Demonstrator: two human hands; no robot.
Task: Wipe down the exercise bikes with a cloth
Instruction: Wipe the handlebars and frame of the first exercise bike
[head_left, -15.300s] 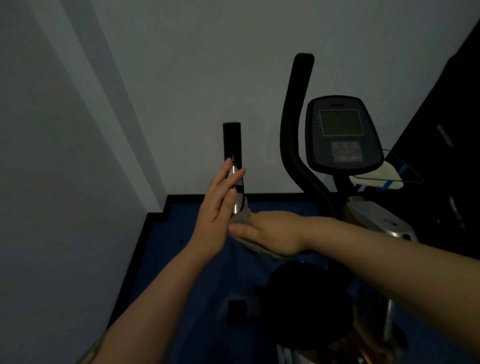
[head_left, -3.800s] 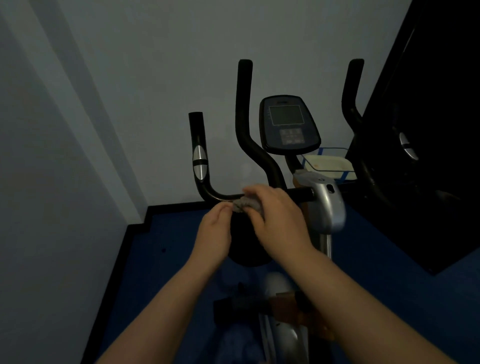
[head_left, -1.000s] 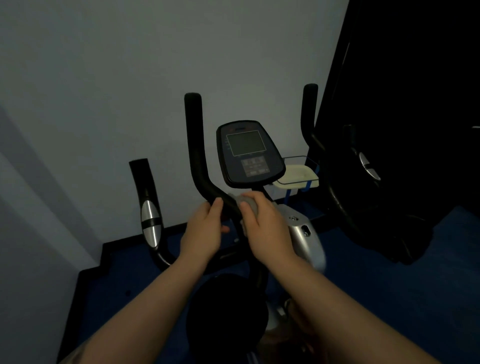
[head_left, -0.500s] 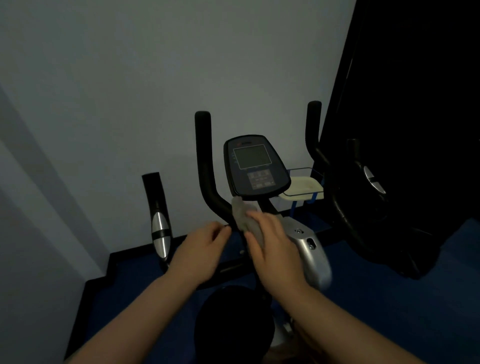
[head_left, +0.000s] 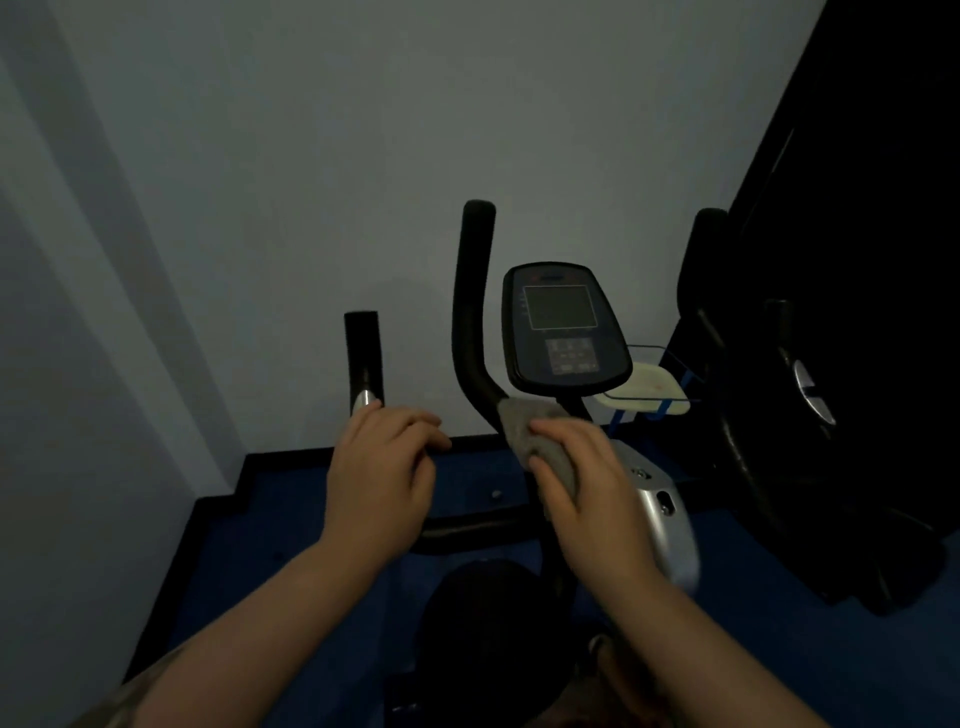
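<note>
- Right hand (head_left: 587, 493) grips grey cloth (head_left: 540, 436), pressed against curved black handlebar (head_left: 470, 332) just below console (head_left: 563, 327)
- Left hand (head_left: 379, 478) holds nothing, fingers loosely curled, in front of short left grip (head_left: 362, 353); contact unclear
- Exercise bike (head_left: 657, 506) stands near wall, blue floor (head_left: 260, 519) below

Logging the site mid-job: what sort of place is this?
Probably a small home gym or exercise corner: an exercise bike with a console stands on blue floor matting against a plain wall, with more dark equipment beside it.
</note>
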